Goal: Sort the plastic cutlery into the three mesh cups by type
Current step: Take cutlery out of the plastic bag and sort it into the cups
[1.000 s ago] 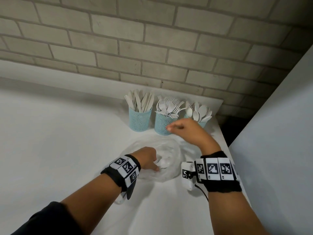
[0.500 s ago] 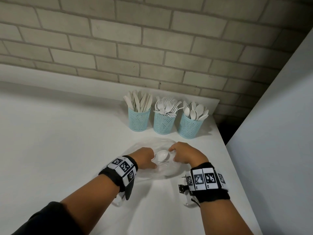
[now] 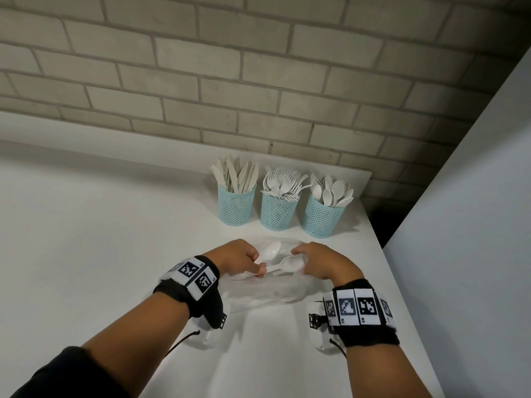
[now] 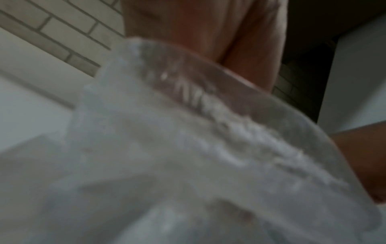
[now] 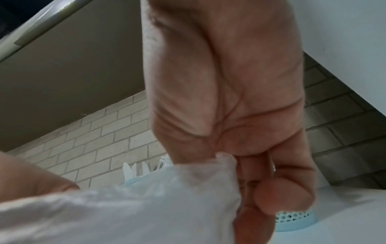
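While our left hand (image 3: 240, 255) curls round the handle end of one white plastic spoon (image 3: 268, 249), its bowl sticks out past our knuckles toward the cups. A second spoon (image 3: 288, 265) lies just below it: its handle tip reaches our left fingertips (image 3: 260, 271) and its bowl sits against the fingers of our right hand (image 3: 321, 261). From the head view we cannot tell which hand carries that second spoon. Our right hand is closed, and the right wrist view shows its thumb and fingers (image 5: 269, 198) pinching a fold of the clear plastic bag (image 3: 267, 291), which lies crumpled on the white table (image 3: 115, 254) under both hands. The left wrist view is filled with that blurred bag (image 4: 188, 165), so our left grip is hidden there.

Beyond our hands, near the brick wall (image 3: 258, 81), stand three blue mesh cups in a row, close beside each other. We see knives in the left cup (image 3: 237, 206), forks in the middle cup (image 3: 278, 211) and spoons in the right cup (image 3: 321, 218). Both held spoons are near the cups but apart from them, in front of the middle and right ones.
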The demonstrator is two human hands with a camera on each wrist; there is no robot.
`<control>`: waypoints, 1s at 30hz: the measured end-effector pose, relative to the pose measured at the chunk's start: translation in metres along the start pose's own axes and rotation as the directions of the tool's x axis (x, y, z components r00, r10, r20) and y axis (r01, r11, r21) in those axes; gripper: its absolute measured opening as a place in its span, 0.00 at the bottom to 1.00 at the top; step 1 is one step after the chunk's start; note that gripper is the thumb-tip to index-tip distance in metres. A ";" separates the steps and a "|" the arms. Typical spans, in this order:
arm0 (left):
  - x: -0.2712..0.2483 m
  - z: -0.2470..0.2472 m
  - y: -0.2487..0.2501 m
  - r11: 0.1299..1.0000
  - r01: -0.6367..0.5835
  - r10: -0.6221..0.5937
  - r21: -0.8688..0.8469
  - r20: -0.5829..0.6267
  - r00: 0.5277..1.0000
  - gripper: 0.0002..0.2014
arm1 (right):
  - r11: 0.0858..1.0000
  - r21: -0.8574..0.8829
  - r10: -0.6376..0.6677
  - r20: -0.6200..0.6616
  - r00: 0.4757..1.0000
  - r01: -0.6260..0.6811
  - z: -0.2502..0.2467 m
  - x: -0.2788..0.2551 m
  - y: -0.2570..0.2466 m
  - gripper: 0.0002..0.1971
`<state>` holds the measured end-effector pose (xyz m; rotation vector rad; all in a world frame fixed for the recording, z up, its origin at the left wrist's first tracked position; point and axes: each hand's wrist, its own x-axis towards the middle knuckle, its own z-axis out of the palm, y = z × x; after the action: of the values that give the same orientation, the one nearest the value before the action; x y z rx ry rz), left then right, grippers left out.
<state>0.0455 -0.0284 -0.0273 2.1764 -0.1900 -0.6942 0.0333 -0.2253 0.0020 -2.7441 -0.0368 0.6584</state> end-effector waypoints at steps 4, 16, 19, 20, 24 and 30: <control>-0.003 -0.006 0.001 0.995 0.018 -0.016 -0.100 0.021 1.000 0.08 | 1.000 -0.009 -0.028 0.001 1.000 0.028 0.000 0.000 0.003 0.26; -0.010 -0.010 0.001 0.874 0.031 0.019 -0.485 0.098 0.995 0.05 | 0.943 0.278 -0.105 -0.272 0.957 0.183 -0.004 0.001 0.006 0.20; -0.009 -0.011 0.002 0.873 0.026 0.025 -0.487 0.098 0.995 0.05 | 0.919 0.300 -0.118 -0.411 0.904 0.256 -0.004 0.004 0.004 0.17; -0.010 -0.010 0.003 0.876 0.020 0.028 -0.482 0.092 0.995 0.05 | 0.916 0.291 -0.121 -0.454 0.882 0.276 -0.003 0.006 0.004 0.16; -0.010 -0.010 0.011 0.868 -0.009 0.039 -0.496 0.051 0.998 0.07 | 0.882 0.319 -0.106 -0.582 0.806 0.346 -0.007 0.008 -0.001 0.15; -0.015 -0.011 0.027 0.802 -0.074 0.093 -0.592 0.001 0.996 0.08 | 0.829 0.372 -0.176 -0.535 0.826 0.417 -0.015 0.008 -0.017 0.16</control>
<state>0.0418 -0.0335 0.0047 1.5438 -0.0679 -0.6315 0.0484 -0.2130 0.0163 -2.2610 -0.1762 -0.1178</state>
